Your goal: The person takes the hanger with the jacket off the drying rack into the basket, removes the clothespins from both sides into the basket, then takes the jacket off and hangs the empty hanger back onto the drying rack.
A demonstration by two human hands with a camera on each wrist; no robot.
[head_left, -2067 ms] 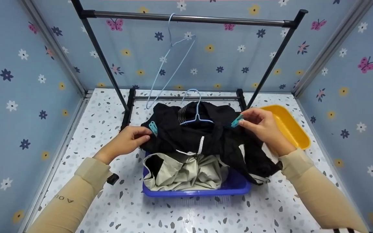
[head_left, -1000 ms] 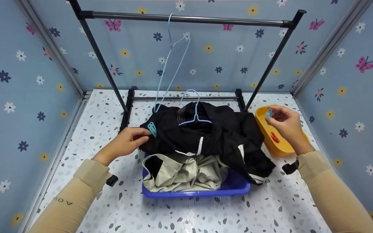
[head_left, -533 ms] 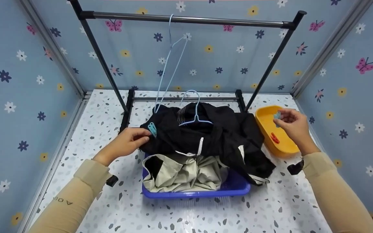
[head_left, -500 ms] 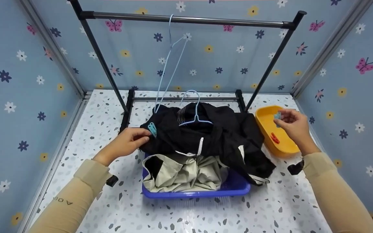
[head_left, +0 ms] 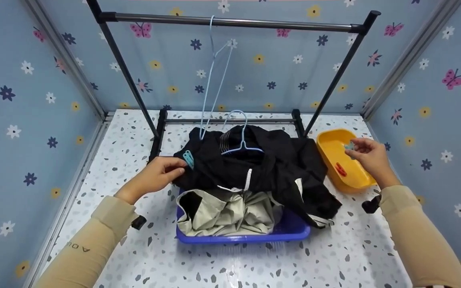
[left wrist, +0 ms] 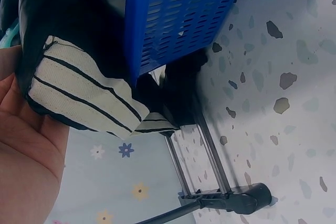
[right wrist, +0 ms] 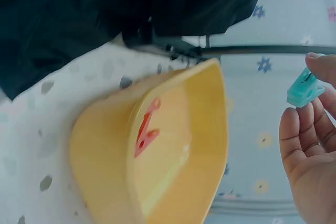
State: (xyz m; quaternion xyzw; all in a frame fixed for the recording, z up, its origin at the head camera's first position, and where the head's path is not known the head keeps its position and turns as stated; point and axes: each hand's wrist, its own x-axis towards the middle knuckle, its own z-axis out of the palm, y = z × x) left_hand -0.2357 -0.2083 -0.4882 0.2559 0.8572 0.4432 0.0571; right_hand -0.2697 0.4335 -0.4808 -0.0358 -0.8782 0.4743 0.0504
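A black garment (head_left: 246, 172) with white stripes lies bunched over a blue basket (head_left: 242, 239), a light-blue hanger (head_left: 243, 146) sticking up from it. My left hand (head_left: 154, 176) pinches the garment's left edge beside a teal clothespin (head_left: 188, 159) clipped there. In the left wrist view a white, black-striped band (left wrist: 84, 85) of the garment shows beside the fingers. My right hand (head_left: 372, 160) holds another teal clothespin (right wrist: 304, 88) between thumb and fingers, above the yellow tub (head_left: 330, 140). Inside that tub lies a red clothespin (head_left: 340, 169).
Light beige cloth (head_left: 230, 214) fills the basket's front. A second blue hanger (head_left: 214, 88) hangs from the dark metal rail (head_left: 278, 24) of a rack behind. Patterned walls (head_left: 426, 132) close in the speckled white surface (head_left: 142, 256) at the sides and back.
My right hand has moved right, from the garment's right side to above the tub, carrying the teal clothespin. The left hand has stayed on the garment. The hanging hanger has turned.
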